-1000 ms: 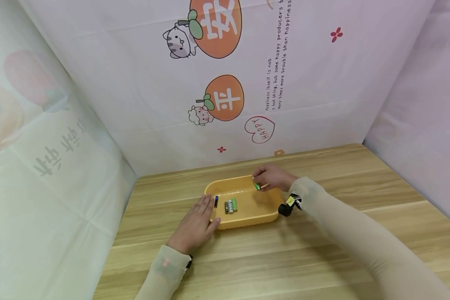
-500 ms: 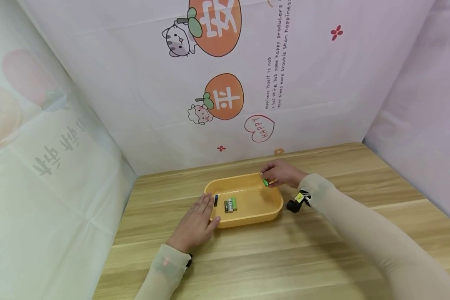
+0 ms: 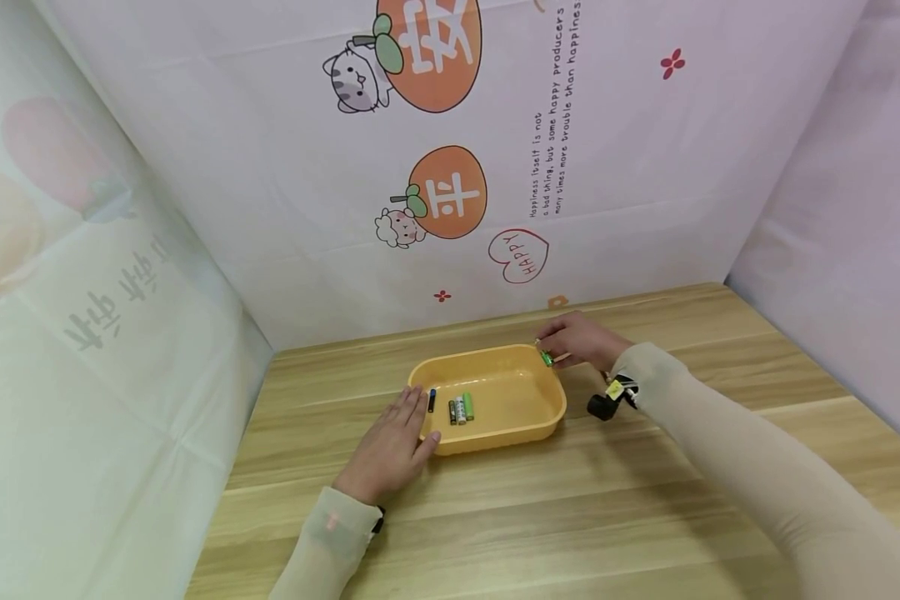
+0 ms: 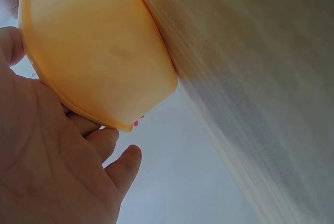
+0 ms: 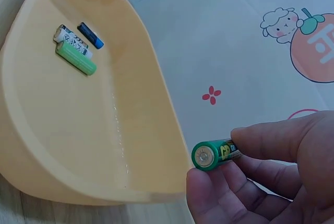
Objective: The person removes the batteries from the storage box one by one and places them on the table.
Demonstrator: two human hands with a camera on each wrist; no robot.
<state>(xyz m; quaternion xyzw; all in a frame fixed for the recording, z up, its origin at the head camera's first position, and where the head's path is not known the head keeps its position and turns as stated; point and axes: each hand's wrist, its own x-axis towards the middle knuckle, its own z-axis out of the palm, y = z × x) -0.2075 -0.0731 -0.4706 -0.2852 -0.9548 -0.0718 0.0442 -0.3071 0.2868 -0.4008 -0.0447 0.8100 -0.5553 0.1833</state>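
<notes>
Between thumb and fingers, my right hand (image 3: 585, 340) pinches a green battery (image 5: 216, 152), its flat end facing the right wrist camera. Hand and battery are at the back right corner of a yellow plastic tray (image 3: 487, 443). My left hand (image 3: 390, 446) lies over the tray's left end with fingers extended, thumb near the front rim; in the left wrist view its fingers reach past the tray's rim (image 4: 78, 110). Inside the tray, a light green battery (image 5: 76, 58), a white battery (image 3: 461, 411) and a dark battery (image 3: 452, 412) lie side by side. A black-and-blue battery (image 3: 431, 401) lies apart, by the left wall.
The tray stands on a wood-grain table (image 3: 525, 525). Behind the table rises a white printed cloth (image 3: 307, 208), with more cloth along the left and right sides. A black wrist camera (image 3: 603, 407) hangs below the right wrist.
My right hand has moved rightward and slightly back with the green battery, from over the tray's inside to its back right corner. My left hand and the batteries in the tray have stayed put.
</notes>
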